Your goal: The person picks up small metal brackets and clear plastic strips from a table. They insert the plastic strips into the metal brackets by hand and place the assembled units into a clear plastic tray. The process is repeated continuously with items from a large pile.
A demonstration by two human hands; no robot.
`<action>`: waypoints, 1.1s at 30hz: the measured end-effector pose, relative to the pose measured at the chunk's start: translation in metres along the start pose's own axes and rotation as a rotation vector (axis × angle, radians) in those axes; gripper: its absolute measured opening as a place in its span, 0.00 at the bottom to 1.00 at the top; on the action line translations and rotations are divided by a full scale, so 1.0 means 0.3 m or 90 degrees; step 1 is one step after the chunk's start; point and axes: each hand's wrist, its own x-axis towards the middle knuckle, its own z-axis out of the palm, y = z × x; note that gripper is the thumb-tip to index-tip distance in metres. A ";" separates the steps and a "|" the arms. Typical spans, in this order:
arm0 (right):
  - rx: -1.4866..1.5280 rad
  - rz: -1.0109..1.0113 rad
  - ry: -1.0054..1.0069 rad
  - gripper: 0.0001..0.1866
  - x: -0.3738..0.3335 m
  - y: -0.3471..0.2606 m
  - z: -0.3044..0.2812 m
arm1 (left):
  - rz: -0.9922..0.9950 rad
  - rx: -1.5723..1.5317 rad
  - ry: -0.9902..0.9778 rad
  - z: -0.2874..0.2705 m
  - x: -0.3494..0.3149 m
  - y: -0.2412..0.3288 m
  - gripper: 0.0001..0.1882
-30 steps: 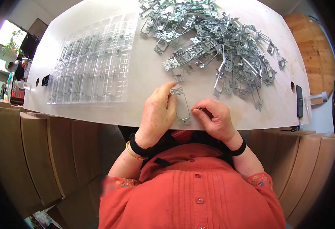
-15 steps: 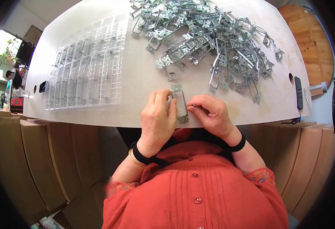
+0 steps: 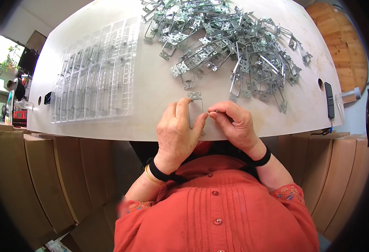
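My left hand (image 3: 177, 133) and my right hand (image 3: 234, 124) meet at the near edge of the white table (image 3: 151, 84). Both pinch one thin metal bracket (image 3: 194, 101), a narrow rectangular frame that stands up between them. Its top end pokes out above my fingers. My left fingers wrap its left side; my right fingertips pinch its right side. Just beyond lies a big heap of the same metal brackets (image 3: 230, 46).
A clear plastic tray (image 3: 94, 73) with long slots lies on the table's left half. A dark slim remote-like device (image 3: 330, 101) rests near the right edge. Brown cardboard panels (image 3: 46, 176) stand below the table. A round wooden top (image 3: 340, 42) is at the far right.
Both hands have drawn the bracket closer to the table's near edge and closed in around it. The camera has tilted so the heap sits higher in view.
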 end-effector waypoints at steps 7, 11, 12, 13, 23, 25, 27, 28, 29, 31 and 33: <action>0.043 0.045 0.036 0.07 -0.019 0.029 -0.006 | 0.000 0.019 -0.028 0.009 -0.009 0.017 0.31; 0.100 0.057 0.094 0.07 -0.017 0.025 0.008 | 0.050 0.022 -0.019 0.014 -0.008 0.002 0.30; 0.109 0.056 0.102 0.07 -0.016 0.024 0.012 | 0.058 0.026 -0.028 0.009 -0.008 0.000 0.30; 0.116 0.057 0.110 0.07 -0.017 0.024 0.013 | 0.067 0.026 -0.037 0.006 -0.009 0.001 0.30; 0.130 0.025 0.146 0.08 -0.023 0.039 0.016 | 0.109 -0.015 -0.066 -0.013 -0.025 0.021 0.30; 0.129 0.029 0.138 0.08 -0.021 0.037 0.018 | 0.116 -0.023 -0.071 -0.014 -0.030 0.019 0.29; 0.135 0.038 0.137 0.08 -0.022 0.035 0.016 | 0.129 -0.033 -0.083 -0.014 -0.033 0.022 0.29; 0.140 0.044 0.140 0.07 -0.023 0.032 0.016 | 0.140 -0.038 -0.093 -0.016 -0.034 0.025 0.29; 0.145 0.050 0.143 0.07 -0.024 0.030 0.017 | 0.150 -0.044 -0.102 -0.019 -0.035 0.027 0.29; 0.117 0.041 0.140 0.07 -0.021 0.034 0.018 | 0.159 -0.042 -0.106 -0.026 -0.031 0.032 0.27; 0.088 0.039 0.134 0.07 -0.018 0.036 0.016 | 0.165 -0.041 -0.107 -0.027 -0.029 0.033 0.27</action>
